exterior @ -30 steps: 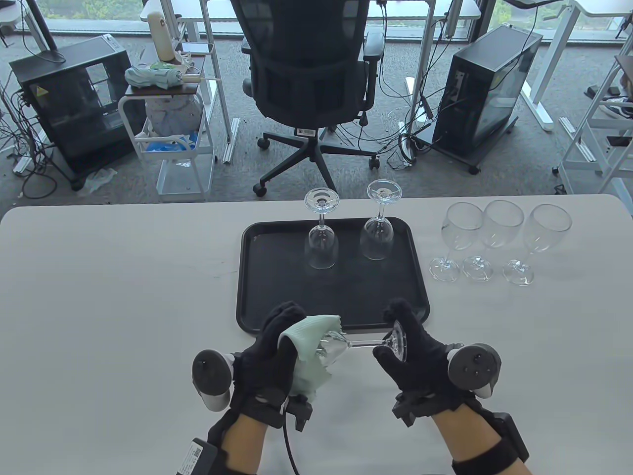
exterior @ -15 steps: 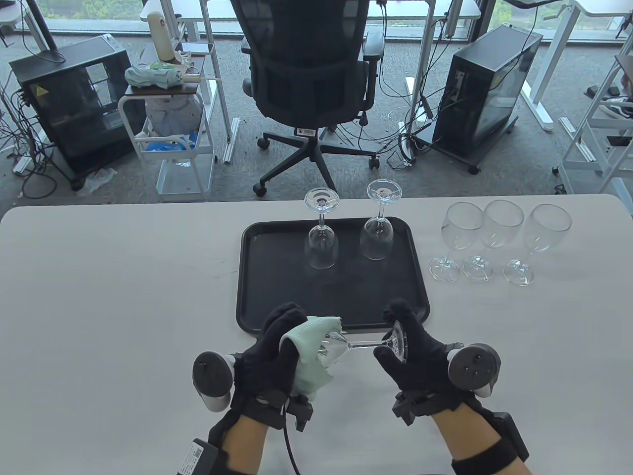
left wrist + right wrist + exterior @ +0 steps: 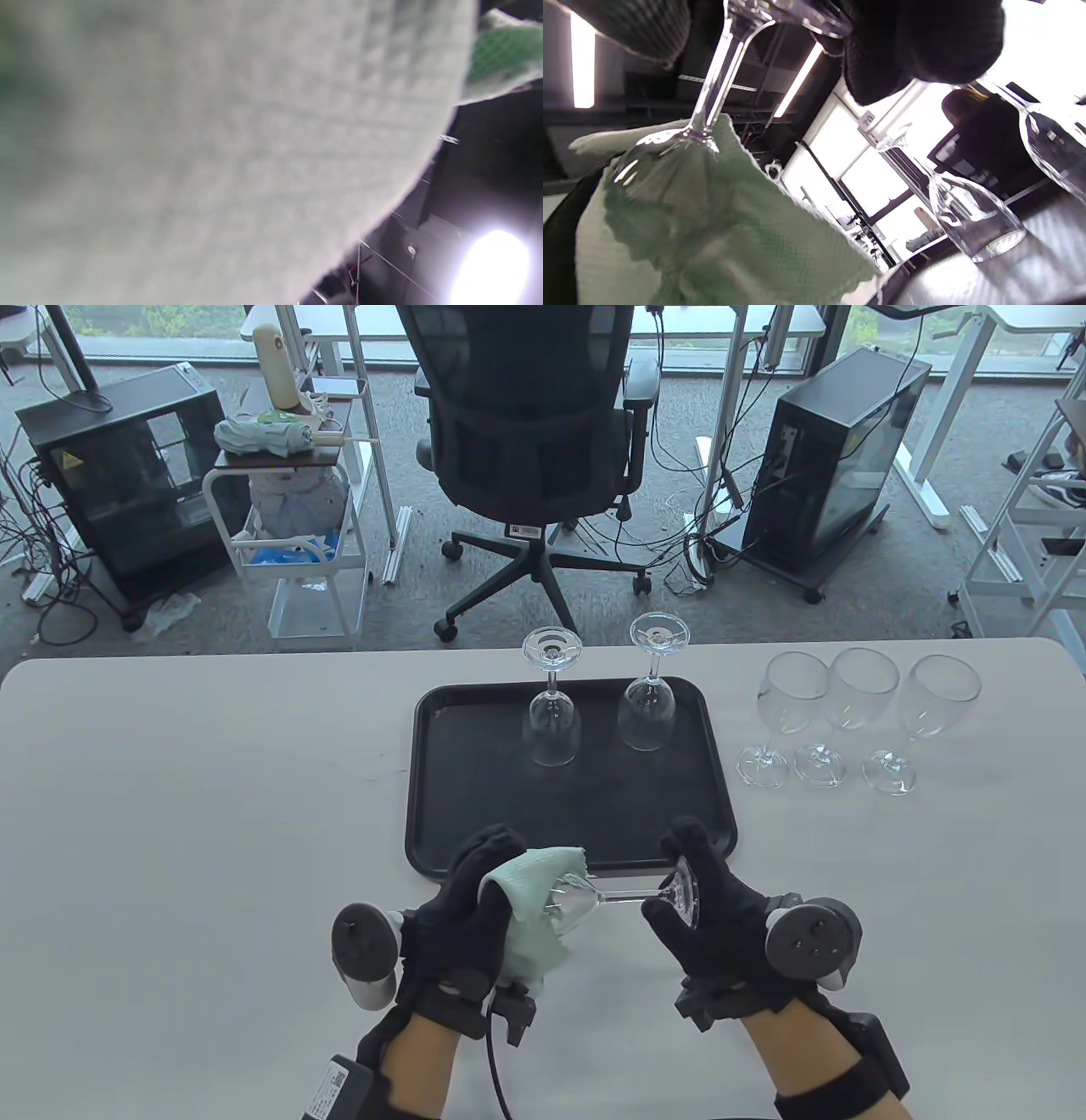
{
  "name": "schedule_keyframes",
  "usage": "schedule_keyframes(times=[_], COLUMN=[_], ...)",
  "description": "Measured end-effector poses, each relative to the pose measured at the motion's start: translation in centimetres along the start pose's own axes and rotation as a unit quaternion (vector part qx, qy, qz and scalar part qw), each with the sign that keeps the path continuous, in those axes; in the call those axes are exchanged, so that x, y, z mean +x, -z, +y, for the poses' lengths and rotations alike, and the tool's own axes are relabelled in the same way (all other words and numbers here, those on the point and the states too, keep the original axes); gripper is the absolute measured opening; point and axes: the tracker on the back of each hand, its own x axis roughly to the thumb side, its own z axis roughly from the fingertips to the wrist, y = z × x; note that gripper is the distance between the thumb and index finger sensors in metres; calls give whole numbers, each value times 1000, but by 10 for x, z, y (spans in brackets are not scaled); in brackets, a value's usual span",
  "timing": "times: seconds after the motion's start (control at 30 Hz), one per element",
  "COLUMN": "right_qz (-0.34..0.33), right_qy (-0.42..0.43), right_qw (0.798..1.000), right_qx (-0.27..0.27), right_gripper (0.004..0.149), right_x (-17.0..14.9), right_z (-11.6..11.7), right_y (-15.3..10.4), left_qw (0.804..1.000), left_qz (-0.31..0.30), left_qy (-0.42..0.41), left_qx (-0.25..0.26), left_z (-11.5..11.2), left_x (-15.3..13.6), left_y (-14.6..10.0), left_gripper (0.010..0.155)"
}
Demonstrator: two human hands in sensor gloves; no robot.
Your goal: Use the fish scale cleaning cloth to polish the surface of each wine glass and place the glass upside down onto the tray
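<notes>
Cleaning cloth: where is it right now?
Table view: the cleaning cloth is in the left hand, wrapped around the held glass's bowl, just before the tray.

Beyond the pale tabletop (image 3: 212, 814), a black office chair (image 3: 530, 432) stands at twelve o'clock on grey carpet (image 3: 594, 619). A white cart (image 3: 293, 543) sits at ten o'clock, a black computer tower (image 3: 836, 466) at two, with daylit windows (image 3: 170, 318) behind.

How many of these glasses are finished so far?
Two glasses already stand upside down on the tray. A third glass is in hand: the left hand wraps it in the cloth, the right hand grips its base. Three upright glasses wait beside the tray.
</notes>
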Motion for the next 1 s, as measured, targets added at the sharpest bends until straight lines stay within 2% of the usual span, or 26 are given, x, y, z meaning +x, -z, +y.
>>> schedule_keyframes(times=[0.03, 0.1, 0.2, 0.3, 0.33, 0.4, 0.43, 0.53, 0.63, 0.73, 0.77, 0.8, 0.87, 0.93, 1.0], right_qz=[-30, -45, 32, 128, 121, 76, 31, -48, -2, 119, 130, 120, 67, 13, -7], right_qy=[-27, -42, 48, 148, 152, 81, 31, -50, 10, 134, 154, 166, 81, 25, 14], right_qw=[999, 998, 998, 981, 981, 994, 999, 997, 999, 984, 979, 979, 994, 1000, 1000], right_qx=[-10, -22, -22, 10, 13, 8, 3, -20, -36, 3, 10, 11, -9, -11, -24], right_gripper=[93, 93, 82, 80, 81, 87, 90, 94, 84, 81, 81, 82, 87, 91, 91], right_x=[3, 5, -3, -11, -11, -8, -4, 3, -1, -13, -14, -13, -9, -5, -3], right_z=[-1, -3, -2, 2, 3, 2, 1, -2, -3, 0, 1, 2, 2, 1, 1], right_y=[-1, -1, 1, 0, 0, 0, 0, -1, 0, 0, -1, -1, -2, -2, -2], left_qw=[1000, 999, 1000, 999, 999, 999, 999, 1000, 1000, 999, 999, 999, 999, 1000, 1000], left_qz=[12, 14, -4, -40, -39, -35, -24, -4, -8, -30, -31, -31, -28, -17, -7], left_qy=[-16, -29, -13, 25, 28, 27, 26, -12, -8, 20, 27, 26, 25, 12, -4], left_qx=[-11, -15, -7, 5, 9, 2, 5, -10, -2, 1, 3, 3, -2, 4, -7], left_z=[0, -2, -5, -5, -5, -3, -1, -2, -5, -7, -7, -7, -6, -4, -4], left_x=[-2, -3, 1, 6, 7, 7, 6, 2, 2, 5, 5, 5, 5, 3, 1], left_y=[0, 0, -1, -1, -1, 0, 0, 0, -1, -1, -2, -2, -1, 0, 0], left_gripper=[59, 59, 60, 59, 59, 58, 58, 58, 59, 60, 60, 59, 59, 58, 58])
